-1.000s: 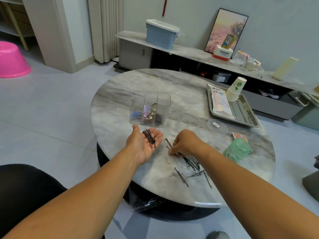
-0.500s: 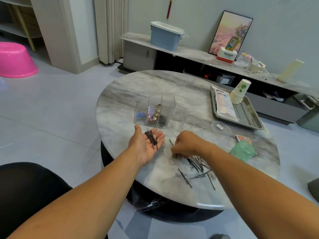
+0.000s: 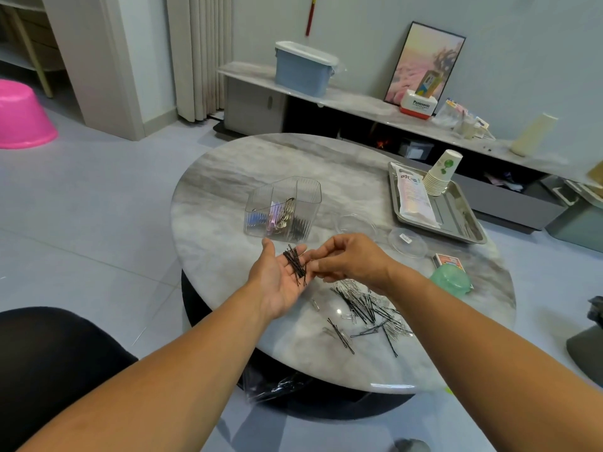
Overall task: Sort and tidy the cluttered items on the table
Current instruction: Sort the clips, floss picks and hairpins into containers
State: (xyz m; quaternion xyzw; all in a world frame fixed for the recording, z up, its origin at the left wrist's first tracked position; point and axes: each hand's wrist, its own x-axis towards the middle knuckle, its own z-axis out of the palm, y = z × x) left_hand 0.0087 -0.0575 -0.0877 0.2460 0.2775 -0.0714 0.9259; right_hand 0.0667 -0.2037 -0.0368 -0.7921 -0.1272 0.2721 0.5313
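Note:
My left hand [image 3: 275,283] lies palm up over the round marble table [image 3: 261,158], carrying a small bundle of black hairpins [image 3: 295,264] on its straight fingers. My right hand [image 3: 350,259] has come across to that palm, and its fingertips pinch a hairpin at the edge of the bundle. A loose pile of black hairpins and silver paper clips [image 3: 362,306] is spread on the table below my right wrist. A clear divided organizer [image 3: 284,207] stands just beyond my hands, holding coloured clips and dark pins.
A metal tray [image 3: 456,220] with a packet and stacked paper cups [image 3: 440,172] sits at the right. Closer are a clear dish [image 3: 355,223], a clear lid [image 3: 408,241], a card box [image 3: 445,259] and a green container [image 3: 452,283]. A low cabinet runs behind.
My right hand has lifted off the pile on the table and moved left to my left palm. The left hand has stayed palm up with the bundle.

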